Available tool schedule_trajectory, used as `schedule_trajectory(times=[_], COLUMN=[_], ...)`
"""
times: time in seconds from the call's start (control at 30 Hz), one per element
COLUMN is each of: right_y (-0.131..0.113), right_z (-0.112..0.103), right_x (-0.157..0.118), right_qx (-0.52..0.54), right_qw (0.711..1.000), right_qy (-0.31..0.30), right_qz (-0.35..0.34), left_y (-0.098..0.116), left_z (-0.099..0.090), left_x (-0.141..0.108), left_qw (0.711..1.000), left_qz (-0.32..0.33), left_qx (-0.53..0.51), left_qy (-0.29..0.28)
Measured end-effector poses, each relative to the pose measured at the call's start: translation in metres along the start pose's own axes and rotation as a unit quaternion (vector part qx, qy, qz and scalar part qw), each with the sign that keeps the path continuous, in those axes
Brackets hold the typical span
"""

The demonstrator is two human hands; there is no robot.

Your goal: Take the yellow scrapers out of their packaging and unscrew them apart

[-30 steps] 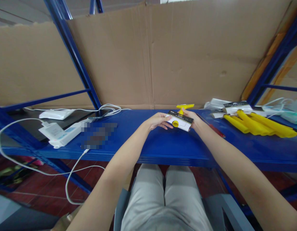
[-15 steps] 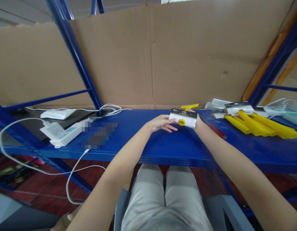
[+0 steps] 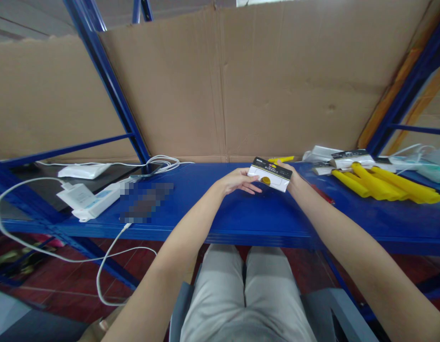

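A white card package with a black top band (image 3: 276,176) is held above the blue tabletop (image 3: 191,209), with a yellow round spot low on its face. My right hand (image 3: 293,176) grips its right side, the fingers mostly hidden behind it. At the package's left edge is my left hand (image 3: 239,182), thumb and a finger against the edge and the lower fingers stretched out. Behind the package, a yellow piece (image 3: 284,159) shows in part.
Several yellow tubes (image 3: 383,185) lie at the right beside packaged items (image 3: 353,159). A red tool (image 3: 322,194) is near my right forearm. A white power strip (image 3: 98,202) and cables are at the left. Cardboard (image 3: 184,90) stands behind the table.
The package has tilted, its right side now lower, and its face shows more fully. The yellow round part that stood out before now looks flatter and darker. Both hands have hardly moved.
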State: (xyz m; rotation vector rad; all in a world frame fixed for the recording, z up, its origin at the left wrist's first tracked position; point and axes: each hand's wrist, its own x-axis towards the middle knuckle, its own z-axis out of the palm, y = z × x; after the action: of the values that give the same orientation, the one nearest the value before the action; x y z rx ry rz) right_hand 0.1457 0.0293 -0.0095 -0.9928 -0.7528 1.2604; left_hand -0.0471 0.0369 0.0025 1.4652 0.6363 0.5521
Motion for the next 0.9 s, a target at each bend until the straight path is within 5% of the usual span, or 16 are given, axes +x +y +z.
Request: schedule_trajectory(times=[0.1, 0.23, 0.57, 0.9], right_y=[-0.003, -0.010, -0.005, 0.007], right_z=[-0.001, -0.007, 0.002, 0.011], right_x=[0.009, 0.017, -0.001, -0.011], right_qx=[0.026, 0.063, 0.002, -0.052], right_qw=[0.999, 0.995, 0.995, 0.990], right_qy=[0.032, 0.079, 0.030, -0.017], right_qz=[0.033, -0.005, 0.095, 0.132], left_y=[0.004, 0.008, 0.004, 0.005], left_z=[-0.005, -0.016, -0.054, -0.098], left_x=[-0.002, -0.006, -0.001, -0.001], left_qw=[0.999, 0.995, 0.939, 0.907], left_qz=[-0.004, 0.002, -0.063, -0.138], left_qx=[0.006, 0.000, 0.024, 0.071], left_qy=[0.040, 0.097, 0.338, 0.391])
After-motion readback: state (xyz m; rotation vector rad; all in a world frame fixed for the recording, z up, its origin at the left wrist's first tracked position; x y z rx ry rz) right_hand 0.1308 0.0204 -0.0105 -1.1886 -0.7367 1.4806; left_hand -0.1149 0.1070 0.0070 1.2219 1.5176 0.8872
